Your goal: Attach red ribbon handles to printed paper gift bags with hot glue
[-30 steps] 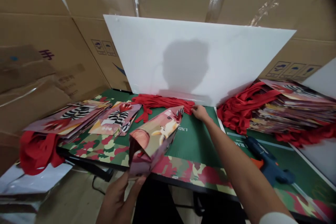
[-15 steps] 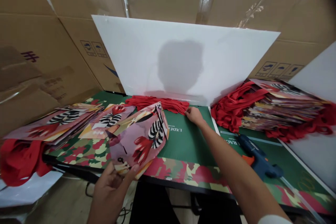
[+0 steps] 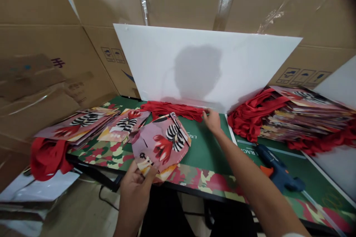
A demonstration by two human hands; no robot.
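Observation:
My left hand [image 3: 136, 189] grips the lower edge of a pink printed paper bag [image 3: 150, 144], thumb on top. The bag carries red tulips and black-and-white striped shapes and is tilted over the front of the table. Farther back, my right hand [image 3: 213, 121] pinches the right end of a row of red ribbons [image 3: 178, 110] with its fingertips. How many ribbons are between the fingers cannot be made out. To the left of the held bag, another printed bag [image 3: 125, 124] lies flat on the table.
At left is a stack of printed bags [image 3: 80, 122], red handles [image 3: 48, 159] hanging over the edge. A taller stack [image 3: 300, 118] with red handles [image 3: 247, 118] stands at right. A blue glue gun [image 3: 280, 172] lies before it. A white board [image 3: 155, 63] leans against cardboard [image 3: 180, 0] behind.
The view has shifted, so most things appear farther right. My left hand has brought the bag slightly right and turned its face more toward me. My right hand stays at the ribbons' end.

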